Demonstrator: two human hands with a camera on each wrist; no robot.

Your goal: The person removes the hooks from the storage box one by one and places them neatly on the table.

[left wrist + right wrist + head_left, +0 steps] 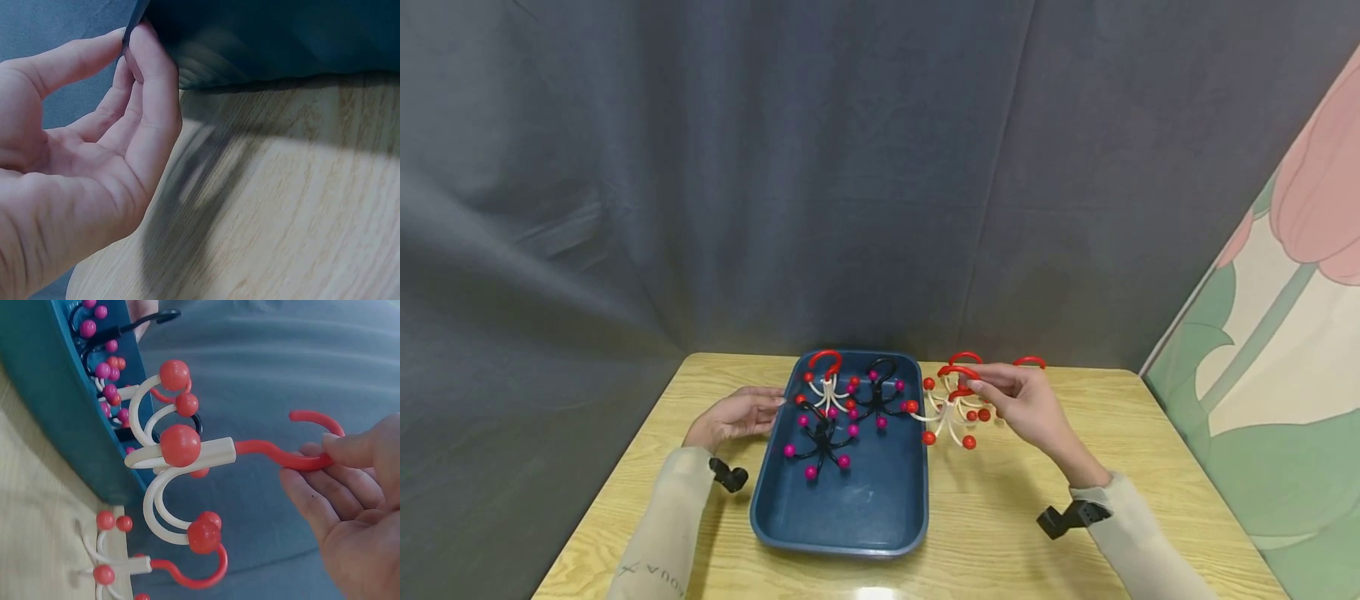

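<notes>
My right hand (1018, 404) pinches the red hook of a multi-armed hanger (215, 453) between thumb and fingers. This hanger has curved white arms with red ball tips and is held up beside the right edge of a blue tray (865, 512). At the tray's left rim, my left hand (94, 137) pinches the edge between thumb and fingertips. Inside the tray's far half lie a white hanger with a red hook (827, 392) and two black hangers with magenta balls, one nearer (823, 442) and one farther back (878, 402).
On the wooden table (1000, 517), right of the tray, stands another white-and-red hanger (134, 565). A further red hook (1029, 362) shows behind my right hand, its body mostly hidden. A dark curtain (850, 183) hangs along the back; a flowered panel (1292, 333) borders the right.
</notes>
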